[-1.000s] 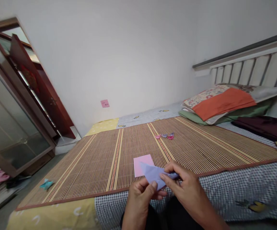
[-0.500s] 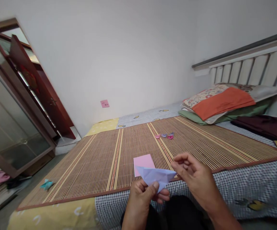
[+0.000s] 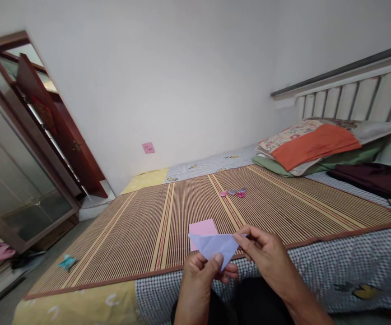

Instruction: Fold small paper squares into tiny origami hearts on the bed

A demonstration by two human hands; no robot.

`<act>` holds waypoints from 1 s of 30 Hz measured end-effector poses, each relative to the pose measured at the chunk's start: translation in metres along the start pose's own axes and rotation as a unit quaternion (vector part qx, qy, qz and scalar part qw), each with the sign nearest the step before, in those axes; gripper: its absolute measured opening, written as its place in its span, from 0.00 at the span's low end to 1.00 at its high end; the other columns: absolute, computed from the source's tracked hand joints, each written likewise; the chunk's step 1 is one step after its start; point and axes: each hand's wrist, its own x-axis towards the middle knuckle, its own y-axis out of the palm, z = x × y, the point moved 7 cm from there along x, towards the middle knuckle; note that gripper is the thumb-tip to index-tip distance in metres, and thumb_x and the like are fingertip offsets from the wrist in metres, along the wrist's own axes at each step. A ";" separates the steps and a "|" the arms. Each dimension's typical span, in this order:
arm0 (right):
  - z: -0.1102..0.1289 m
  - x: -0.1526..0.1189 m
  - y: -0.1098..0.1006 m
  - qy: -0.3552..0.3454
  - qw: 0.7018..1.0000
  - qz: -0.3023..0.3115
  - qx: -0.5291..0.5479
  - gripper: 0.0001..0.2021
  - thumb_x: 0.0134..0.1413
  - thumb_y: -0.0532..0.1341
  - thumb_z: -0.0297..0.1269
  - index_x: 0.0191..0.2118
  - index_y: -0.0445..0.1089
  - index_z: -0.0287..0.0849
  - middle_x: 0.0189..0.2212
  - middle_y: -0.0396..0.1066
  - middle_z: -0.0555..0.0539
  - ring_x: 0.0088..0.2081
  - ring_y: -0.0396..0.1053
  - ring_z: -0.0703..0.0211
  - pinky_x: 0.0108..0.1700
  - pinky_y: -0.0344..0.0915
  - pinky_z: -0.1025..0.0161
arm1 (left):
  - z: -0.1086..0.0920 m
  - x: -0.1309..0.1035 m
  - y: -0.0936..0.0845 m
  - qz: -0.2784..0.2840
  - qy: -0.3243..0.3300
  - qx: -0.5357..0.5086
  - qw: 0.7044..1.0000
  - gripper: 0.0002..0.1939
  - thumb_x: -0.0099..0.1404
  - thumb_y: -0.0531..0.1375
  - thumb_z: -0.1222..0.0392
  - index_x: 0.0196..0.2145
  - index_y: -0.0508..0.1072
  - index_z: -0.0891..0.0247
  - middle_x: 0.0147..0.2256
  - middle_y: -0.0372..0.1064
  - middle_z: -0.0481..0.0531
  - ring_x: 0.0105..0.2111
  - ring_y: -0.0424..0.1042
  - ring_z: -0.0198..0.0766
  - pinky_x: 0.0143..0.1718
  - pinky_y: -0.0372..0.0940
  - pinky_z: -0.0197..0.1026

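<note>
A pale lilac sheet of origami paper (image 3: pixel 216 246), folded to a triangle with its point down, is held up above the near edge of the mat. My left hand (image 3: pixel 200 275) is closed on its lower part, thumb in front and fingers behind. Thumb and forefinger of my right hand (image 3: pixel 261 250) pinch the triangle's right corner. Behind the folded paper a pink square of paper (image 3: pixel 204 225) lies on the woven mat, partly hidden.
Several small pink and lilac folded papers (image 3: pixel 233 192) lie farther back on the striped mat (image 3: pixel 141 225). A turquoise folded paper (image 3: pixel 67 262) rests near its left end. Pillows (image 3: pixel 314 144) and a dark folded cloth (image 3: pixel 368 179) are at the right.
My right hand has moved slightly left and down and now grips the right corner more fully. The lilac triangle has turned flatter towards me, its top edge nearly level.
</note>
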 end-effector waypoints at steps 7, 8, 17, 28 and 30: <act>-0.007 -0.004 0.031 0.066 0.978 0.064 0.189 0.17 0.49 0.73 0.49 0.35 0.75 0.40 0.25 0.69 0.52 0.26 0.65 0.63 0.29 0.65 0.66 | 0.002 0.001 0.004 -0.009 0.038 0.014 0.999 0.19 0.58 0.70 0.47 0.33 0.84 0.70 0.27 0.81 0.61 0.27 0.78 0.44 0.30 0.66 0.39; -0.008 -0.004 0.037 0.073 0.973 0.075 0.204 0.16 0.50 0.72 0.49 0.32 0.74 0.40 0.22 0.66 0.53 0.23 0.61 0.64 0.25 0.63 0.67 | 0.003 0.002 0.006 -0.003 0.046 0.019 0.999 0.20 0.58 0.70 0.46 0.32 0.84 0.69 0.26 0.81 0.61 0.26 0.77 0.44 0.29 0.66 0.39; -0.011 -0.007 0.044 0.104 0.968 0.070 0.219 0.17 0.50 0.72 0.49 0.35 0.73 0.41 0.22 0.64 0.54 0.21 0.57 0.66 0.22 0.57 0.69 | -0.004 -0.002 0.012 0.013 0.102 0.077 0.992 0.19 0.63 0.67 0.45 0.30 0.85 0.66 0.27 0.80 0.58 0.28 0.75 0.43 0.34 0.67 0.40; 0.011 -0.007 0.029 0.021 0.993 0.073 0.088 0.14 0.59 0.66 0.44 0.28 0.72 0.40 0.24 0.67 0.52 0.28 0.63 0.62 0.31 0.61 0.66 | -0.018 -0.004 -0.010 -0.102 0.156 0.071 0.980 0.17 0.58 0.70 0.45 0.27 0.81 0.64 0.24 0.72 0.50 0.27 0.69 0.38 0.30 0.65 0.35; 0.011 -0.008 0.030 0.025 0.992 0.079 0.093 0.13 0.59 0.66 0.44 0.28 0.72 0.41 0.24 0.68 0.52 0.27 0.64 0.62 0.31 0.62 0.66 | -0.021 -0.006 -0.011 -0.110 0.159 0.087 0.977 0.19 0.58 0.70 0.44 0.24 0.79 0.64 0.22 0.70 0.49 0.25 0.67 0.37 0.28 0.63 0.35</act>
